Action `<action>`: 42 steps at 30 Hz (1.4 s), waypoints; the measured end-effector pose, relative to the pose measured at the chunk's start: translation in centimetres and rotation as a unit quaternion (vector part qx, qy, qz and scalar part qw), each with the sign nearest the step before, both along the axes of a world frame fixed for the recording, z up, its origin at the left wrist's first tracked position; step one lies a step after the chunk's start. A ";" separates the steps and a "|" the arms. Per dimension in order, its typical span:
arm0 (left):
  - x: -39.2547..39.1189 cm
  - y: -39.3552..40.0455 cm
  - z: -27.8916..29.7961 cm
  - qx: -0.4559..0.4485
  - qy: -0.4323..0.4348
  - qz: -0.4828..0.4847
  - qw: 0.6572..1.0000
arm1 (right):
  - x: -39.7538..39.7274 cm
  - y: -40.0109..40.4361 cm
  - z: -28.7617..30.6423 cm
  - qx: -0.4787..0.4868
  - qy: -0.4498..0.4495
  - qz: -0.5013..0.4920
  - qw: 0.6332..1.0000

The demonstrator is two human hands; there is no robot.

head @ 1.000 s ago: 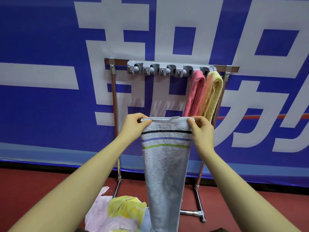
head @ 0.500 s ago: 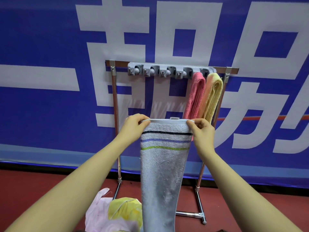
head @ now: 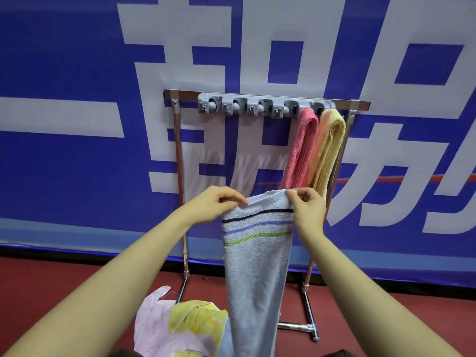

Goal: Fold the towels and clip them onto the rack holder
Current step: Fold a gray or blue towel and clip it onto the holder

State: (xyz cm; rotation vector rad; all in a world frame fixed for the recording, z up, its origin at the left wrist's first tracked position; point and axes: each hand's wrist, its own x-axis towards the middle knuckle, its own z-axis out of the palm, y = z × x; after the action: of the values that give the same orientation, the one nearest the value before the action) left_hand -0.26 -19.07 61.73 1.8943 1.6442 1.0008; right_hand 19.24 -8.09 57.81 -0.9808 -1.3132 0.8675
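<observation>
The left hand (head: pixel 216 206) and right hand (head: pixel 307 206) each pinch a top corner of the folded grey striped towel (head: pixel 257 266), fingers curled on its upper edge. The towel hangs in front of the rack (head: pixel 180 176), below the clip holder (head: pixel 257 108). A pink towel (head: pixel 301 150) and a yellow towel (head: pixel 328 150) hang clipped at the holder's right end. Loose towels (head: pixel 177 328) lie on the red floor (head: pixel 51 279).

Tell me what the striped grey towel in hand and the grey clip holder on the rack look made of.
Striped grey towel: looks like cotton terry, matte, with a fuzzy looped pile and small loose tufts; three woven stripes near the top. Grey clip holder: seems moulded plastic, smooth with a dull sheen, with rounded clip housings. The fibre and the plastic type cannot be confirmed from the picture.
</observation>
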 end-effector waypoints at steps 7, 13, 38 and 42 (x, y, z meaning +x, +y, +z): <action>0.1 0.3 0.1 -0.014 0.016 -0.026 0.999 | -0.2 0.2 -0.2 -0.018 0.012 0.001 1.000; 0.5 0.1 0.4 -0.037 -0.061 -0.006 0.997 | 0.3 -0.3 -0.4 -0.030 0.040 0.007 0.999; 4.0 1.1 0.1 0.083 -0.040 0.027 0.995 | 0.0 -3.8 0.9 -0.027 0.053 0.190 0.980; 4.2 1.3 -0.1 0.101 -0.075 0.019 0.992 | -0.5 -4.4 1.2 -0.053 0.097 0.218 0.970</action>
State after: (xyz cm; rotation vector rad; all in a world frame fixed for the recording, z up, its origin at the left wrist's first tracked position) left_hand 3.96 -17.76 61.65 1.8675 1.5471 1.3359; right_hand 18.79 -12.44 59.00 -0.6733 -1.3442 1.3479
